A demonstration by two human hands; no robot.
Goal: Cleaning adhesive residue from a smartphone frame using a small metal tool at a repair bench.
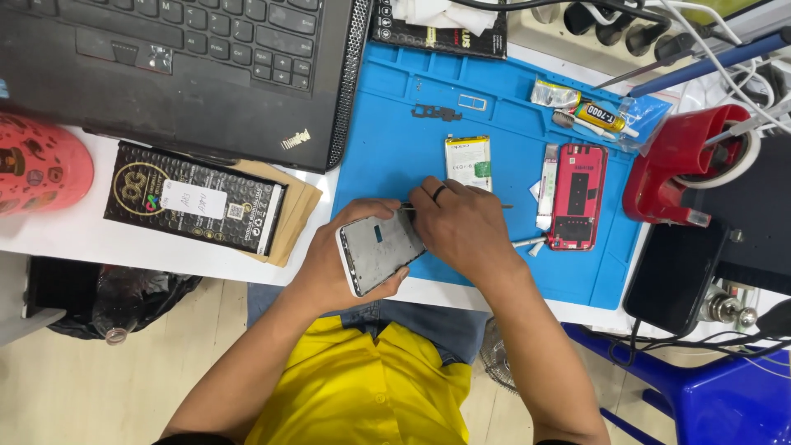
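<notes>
Head view, looking down past my yellow shirt (362,387). My left hand (342,255) wraps the opened phone frame (381,252) from below, grip closed on its edges, holding it tilted over the near edge of the blue mat (395,140). Its grey inner face shows; my thumb and palm hide the lower corner and left side. My right hand (465,227) lies across the frame's top right corner, grip pinched on a thin metal tool (501,206). Only a sliver of the tool pokes out to the right of my knuckles and at the frame's top edge; its tip against the frame is covered by my fingers.

On the mat, well apart from the frame: a white battery (468,161), a red phone back shell (578,196), a small dark bracket (437,112), a glue tube (600,117). Small parts beside the shell too fine to make out.

Left on the worktop (99,239), a black laptop (181,58), cut off at the top; a black bubble-wrap packet (194,208) on brown envelopes. Red tape dispenser (684,161) to the right, partly behind cables
</notes>
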